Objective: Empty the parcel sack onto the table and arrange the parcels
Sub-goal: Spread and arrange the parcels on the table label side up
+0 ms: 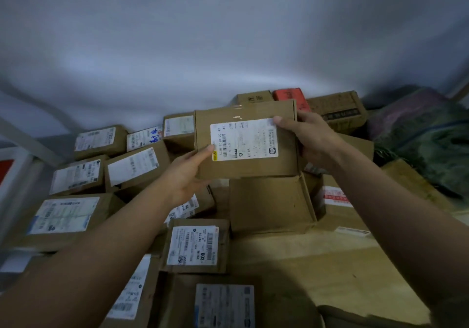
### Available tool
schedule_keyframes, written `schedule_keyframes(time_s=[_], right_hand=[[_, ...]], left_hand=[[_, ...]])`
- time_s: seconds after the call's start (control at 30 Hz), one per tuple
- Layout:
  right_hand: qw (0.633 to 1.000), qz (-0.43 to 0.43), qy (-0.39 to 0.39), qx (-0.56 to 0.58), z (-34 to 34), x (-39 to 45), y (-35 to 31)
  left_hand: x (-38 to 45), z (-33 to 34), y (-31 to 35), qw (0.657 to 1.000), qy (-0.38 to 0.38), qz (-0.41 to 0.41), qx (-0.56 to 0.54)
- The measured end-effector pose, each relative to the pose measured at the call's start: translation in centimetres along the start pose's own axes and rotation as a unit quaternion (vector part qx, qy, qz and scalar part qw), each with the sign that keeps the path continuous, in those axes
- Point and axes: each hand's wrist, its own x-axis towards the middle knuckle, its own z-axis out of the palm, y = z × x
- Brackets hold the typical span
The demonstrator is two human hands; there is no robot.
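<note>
Now | both grips: left hand (186, 175), right hand (313, 137) hold box (253, 173) | fingers behind hidden

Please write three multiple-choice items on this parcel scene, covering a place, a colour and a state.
1. Where is the red parcel?
A. behind the held box
B. at the near table edge
C. in the left hand

2. What colour is the label on the held box?
A. green
B. white
C. black

3. How is the held box supported?
A. by one hand
B. lying on the table
C. by both hands

Answers: 1 A, it shows past the box's top edge. 2 B, white with barcodes. 3 C, left hand and right hand grip opposite sides.
</note>
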Motion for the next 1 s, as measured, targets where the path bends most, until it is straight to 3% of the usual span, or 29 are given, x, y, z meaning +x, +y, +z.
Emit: schedule_keyframes(time_s=[0.1, 0.2, 0.4, 0.5, 0.7, 0.87, 1.0], right_hand=[[0.998, 0.051, -0.015, 0.02, 0.2, 0.0, 1.3], [0.995, 0.086, -0.03, -0.036, 0.5, 0.1, 2.6], [0.986, 0.013, 0.168, 0.007, 0.6, 1.0, 3.9], [0.974, -0.043, 0.22, -0.001, 0.4, 1.3, 4.7], [0.967, -0.134, 0.123, -0.179, 1.7, 3.5, 5.8], [0.967, -0.076, 0.077, -0.23, 4.7, 8.1, 6.8], [0.945, 0.029, 0.132, -0.298, 5.7, 11.2, 8.1]], left_hand=[[-0.5, -0.3, -0.1, 0.999, 0.027, 0.01, -0.019], [-0.6, -1.1, -0.5, 0.997, 0.071, 0.001, -0.024], [0.1, -1.6, -2.0, 0.986, 0.134, -0.018, 0.094], [1.1, -2.2, -2.5, 0.972, 0.192, -0.01, 0.136], [2.1, -4.0, -3.3, 0.962, 0.143, -0.034, 0.231], [3.0, -5.5, -3.6, 0.956, 0.119, -0.033, 0.267], [4.0, -6.7, -3.9, 0.948, 0.097, -0.026, 0.302]])
